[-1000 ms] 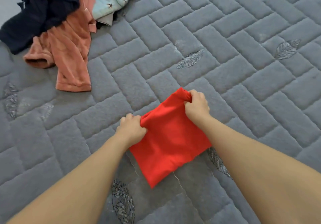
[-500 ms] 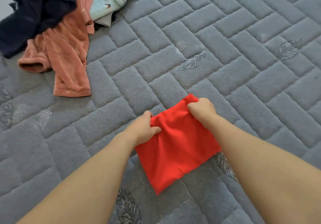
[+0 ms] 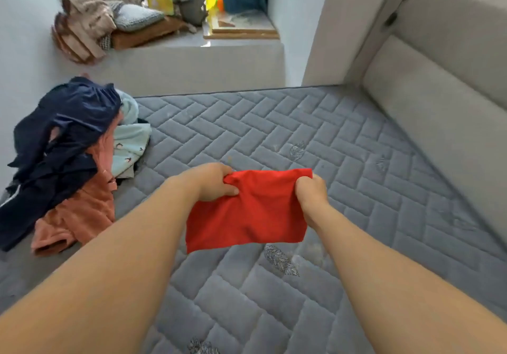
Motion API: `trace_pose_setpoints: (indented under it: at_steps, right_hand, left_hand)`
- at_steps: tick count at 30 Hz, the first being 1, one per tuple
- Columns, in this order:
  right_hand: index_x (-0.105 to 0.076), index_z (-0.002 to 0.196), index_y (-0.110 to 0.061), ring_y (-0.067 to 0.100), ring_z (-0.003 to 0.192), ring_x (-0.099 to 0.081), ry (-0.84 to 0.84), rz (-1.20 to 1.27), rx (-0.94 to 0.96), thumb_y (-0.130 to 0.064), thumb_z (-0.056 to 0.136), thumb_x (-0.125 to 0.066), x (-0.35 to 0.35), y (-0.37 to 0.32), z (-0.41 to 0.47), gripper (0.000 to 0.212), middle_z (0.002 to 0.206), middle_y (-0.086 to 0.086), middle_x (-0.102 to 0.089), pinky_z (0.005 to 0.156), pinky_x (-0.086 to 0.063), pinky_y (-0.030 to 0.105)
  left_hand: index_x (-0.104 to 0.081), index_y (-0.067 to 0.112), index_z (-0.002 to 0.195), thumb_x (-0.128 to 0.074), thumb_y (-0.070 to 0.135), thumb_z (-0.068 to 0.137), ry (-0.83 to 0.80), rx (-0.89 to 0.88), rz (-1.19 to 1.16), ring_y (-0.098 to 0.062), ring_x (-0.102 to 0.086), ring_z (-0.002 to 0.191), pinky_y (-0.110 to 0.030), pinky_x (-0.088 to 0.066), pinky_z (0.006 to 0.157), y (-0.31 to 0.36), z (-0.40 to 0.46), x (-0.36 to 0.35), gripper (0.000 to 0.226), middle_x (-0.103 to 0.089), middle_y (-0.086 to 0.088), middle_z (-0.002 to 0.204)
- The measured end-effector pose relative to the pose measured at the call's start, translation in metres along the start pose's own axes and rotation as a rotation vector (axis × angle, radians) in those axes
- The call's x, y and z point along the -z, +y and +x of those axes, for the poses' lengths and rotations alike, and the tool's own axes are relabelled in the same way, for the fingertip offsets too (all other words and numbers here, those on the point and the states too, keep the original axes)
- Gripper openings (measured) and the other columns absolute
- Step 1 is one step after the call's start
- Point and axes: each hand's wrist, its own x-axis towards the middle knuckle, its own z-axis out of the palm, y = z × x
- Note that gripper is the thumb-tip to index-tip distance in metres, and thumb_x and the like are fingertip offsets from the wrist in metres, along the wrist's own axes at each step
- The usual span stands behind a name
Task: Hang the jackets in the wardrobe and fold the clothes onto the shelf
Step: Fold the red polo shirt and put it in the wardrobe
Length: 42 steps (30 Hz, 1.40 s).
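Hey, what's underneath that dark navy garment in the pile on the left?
Under the navy garment a salmon-orange garment shows at the near side, and a pale blue printed one at its right. Whatever else lies beneath is covered.

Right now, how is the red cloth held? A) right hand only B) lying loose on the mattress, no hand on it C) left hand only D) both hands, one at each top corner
D: the left hand and the right hand each grip an upper corner of the folded red cloth, which hangs between them over the grey mattress.
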Motion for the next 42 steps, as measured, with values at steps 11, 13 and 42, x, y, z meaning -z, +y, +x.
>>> trace_pose_setpoints:
  at_steps: [11, 13, 42]
  right_hand:
    - [-0.055, 0.071, -0.014, 0.022, 0.070, -0.047, 0.438, 0.265, 0.246, -0.019, 0.055, -0.035, 0.209, -0.201, -0.164, 0.026, 0.068, -0.002, -0.052, 0.069, -0.038, 0.031]
    - [-0.060, 0.078, -0.013, 0.022, 0.075, -0.049, 0.499, 0.284, 0.284, -0.020, 0.058, -0.036, 0.245, -0.222, -0.190, 0.032, 0.074, 0.000, -0.056, 0.072, -0.039, 0.031]
    - [-0.041, 0.069, -0.020, 0.013, 0.049, -0.033, 1.241, 0.328, 0.561, -0.011, 0.075, -0.039, 0.668, -0.194, -0.527, 0.011, 0.062, -0.006, -0.039, 0.046, -0.025, 0.025]
  left_hand:
    - [-0.058, 0.020, 0.105, -0.050, 0.013, 0.092, 0.251, -0.404, 0.397, -0.029, -0.056, 0.112, -0.030, -0.037, 0.082, 0.245, -0.128, 0.189, 0.017, -0.061, -0.011, 0.125]
    - [-0.051, 0.022, 0.096, -0.046, 0.011, 0.089, 0.357, -0.447, 0.462, -0.031, -0.056, 0.109, -0.032, -0.039, 0.080, 0.286, -0.154, 0.205, 0.014, -0.059, -0.012, 0.121]
    - [-0.051, 0.016, 0.089, -0.043, 0.013, 0.085, 0.821, -1.077, 0.425, -0.028, -0.048, 0.085, -0.034, -0.037, 0.073, 0.736, -0.427, 0.102, 0.009, -0.063, -0.010, 0.113]
